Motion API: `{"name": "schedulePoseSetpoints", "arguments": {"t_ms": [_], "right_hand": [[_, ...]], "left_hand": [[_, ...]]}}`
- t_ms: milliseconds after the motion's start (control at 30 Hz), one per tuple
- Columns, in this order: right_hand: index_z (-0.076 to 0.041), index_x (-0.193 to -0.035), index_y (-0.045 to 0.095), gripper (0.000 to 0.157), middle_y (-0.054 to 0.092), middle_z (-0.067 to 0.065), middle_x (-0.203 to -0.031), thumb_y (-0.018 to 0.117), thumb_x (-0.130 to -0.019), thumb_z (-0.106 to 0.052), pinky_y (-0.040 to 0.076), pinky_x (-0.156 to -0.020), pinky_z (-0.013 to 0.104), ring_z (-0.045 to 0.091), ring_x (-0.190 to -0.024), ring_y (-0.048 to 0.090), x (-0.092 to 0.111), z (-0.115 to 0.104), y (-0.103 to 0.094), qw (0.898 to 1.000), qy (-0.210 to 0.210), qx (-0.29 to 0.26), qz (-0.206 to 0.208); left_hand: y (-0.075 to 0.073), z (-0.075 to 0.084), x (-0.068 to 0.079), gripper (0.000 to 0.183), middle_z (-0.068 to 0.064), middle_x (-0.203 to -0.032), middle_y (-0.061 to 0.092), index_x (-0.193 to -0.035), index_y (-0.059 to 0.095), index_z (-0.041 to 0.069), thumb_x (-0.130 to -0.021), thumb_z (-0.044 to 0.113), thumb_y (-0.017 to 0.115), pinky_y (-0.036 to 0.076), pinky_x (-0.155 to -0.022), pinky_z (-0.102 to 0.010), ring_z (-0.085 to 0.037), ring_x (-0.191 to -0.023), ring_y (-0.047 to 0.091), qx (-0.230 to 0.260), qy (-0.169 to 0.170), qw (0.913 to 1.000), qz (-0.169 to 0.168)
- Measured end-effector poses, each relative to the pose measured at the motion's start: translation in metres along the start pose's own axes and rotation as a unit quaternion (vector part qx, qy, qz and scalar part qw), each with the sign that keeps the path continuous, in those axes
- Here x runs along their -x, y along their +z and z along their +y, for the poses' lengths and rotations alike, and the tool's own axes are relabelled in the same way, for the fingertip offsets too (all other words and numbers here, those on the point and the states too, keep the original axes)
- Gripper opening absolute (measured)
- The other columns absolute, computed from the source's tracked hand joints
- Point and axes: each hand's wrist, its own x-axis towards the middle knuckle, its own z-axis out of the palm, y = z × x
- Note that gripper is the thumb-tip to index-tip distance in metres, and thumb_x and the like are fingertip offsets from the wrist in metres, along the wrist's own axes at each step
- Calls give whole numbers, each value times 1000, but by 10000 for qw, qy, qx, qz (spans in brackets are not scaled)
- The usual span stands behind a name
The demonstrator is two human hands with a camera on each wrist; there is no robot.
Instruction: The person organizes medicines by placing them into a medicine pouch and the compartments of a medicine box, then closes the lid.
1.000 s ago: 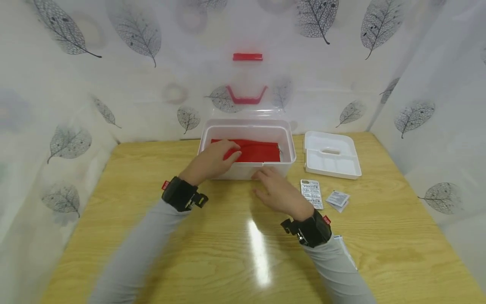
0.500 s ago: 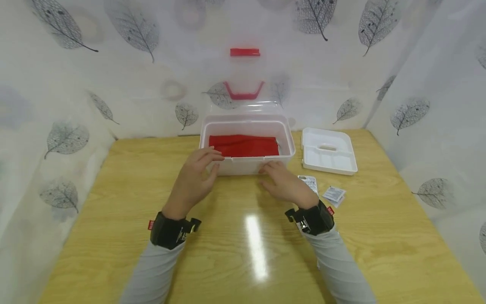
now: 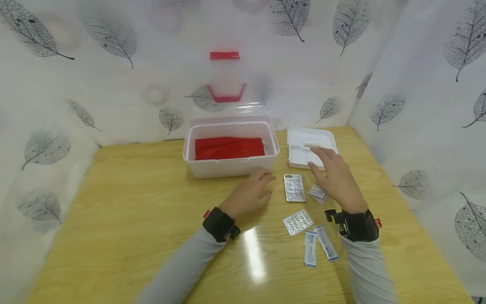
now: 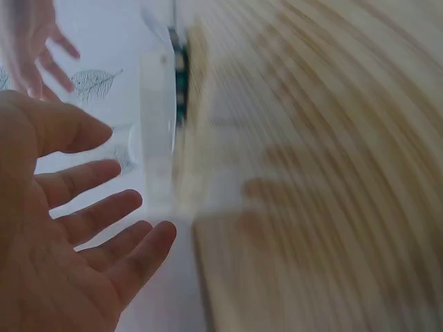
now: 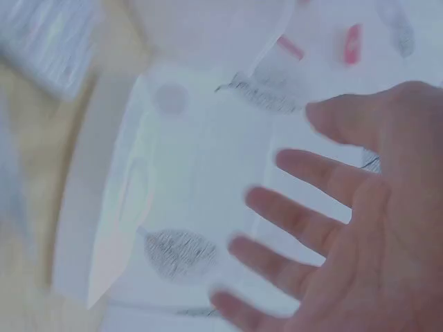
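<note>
My right hand (image 3: 339, 179) hovers over the near right part of a white tray insert (image 3: 298, 157) with a slot in its middle. In the right wrist view its fingers are spread and hold nothing. My left hand (image 3: 248, 193) is in front of the white plastic box (image 3: 212, 169), near its right front corner; the left wrist view shows this palm bare and the fingers apart. A folded red cloth-like item (image 3: 228, 148) lies inside the box, whose clear lid with a red handle (image 3: 227, 99) stands raised behind.
Between and below the hands lie a blister pack (image 3: 294, 188), a second blister pack (image 3: 298, 222), small folded white packets (image 3: 317, 193) and two narrow blue-white sachets (image 3: 309, 249). A leaf-print curtain (image 3: 152, 93) hangs behind the wooden table (image 3: 133, 202).
Both hands have left the box front. The right has moved right to the tray insert, and the left has swung right across the box's front. The head view has turned right.
</note>
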Motion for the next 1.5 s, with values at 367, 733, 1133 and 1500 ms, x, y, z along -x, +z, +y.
{"name": "schedulePoseSetpoints", "arguments": {"t_ms": [367, 733, 1133, 1500], "right_hand": [[-14, -158, 37, 60, 23, 21, -165, 53, -104, -38, 8, -106, 82, 55, -149, 14, 58, 23, 35, 9988, 432, 12, 218], [-18, -159, 35, 61, 24, 18, -166, 54, -105, -38, 12, -108, 76, 56, -148, 17, 66, 27, 48, 9982, 446, -199, 357], [-14, -164, 16, 70, 11, 23, -167, 51, -106, -32, 21, -106, 80, 54, -148, 17, 66, 52, 38, 9882, 881, -1023, 726], [-16, -164, 11, 64, 15, 11, -168, 32, -110, -42, 30, -109, 72, 48, -146, 28, 74, 70, 1, 9425, 1522, -2719, 1209]], "left_hand": [[37, 18, -68, 57, -1, -165, 32, -156, 39, 15, -101, 13, 54, 38, -116, -36, -22, -143, 44, -526, -155, 9981, -286], [38, 31, -91, 20, -3, -107, 67, -117, 71, 11, -101, 12, 60, 56, -80, -32, -20, -97, 66, -973, -932, 9898, 455], [38, 46, -76, 16, 0, -91, 67, -101, 72, 11, -103, 22, 61, 55, -67, -30, -15, -79, 67, -1078, -663, 9855, 1130], [-11, 61, -1, 8, 2, -93, 66, -102, 72, 11, -97, 17, 69, 54, -75, -25, -10, -84, 62, -688, 833, 9869, 1197]]}}
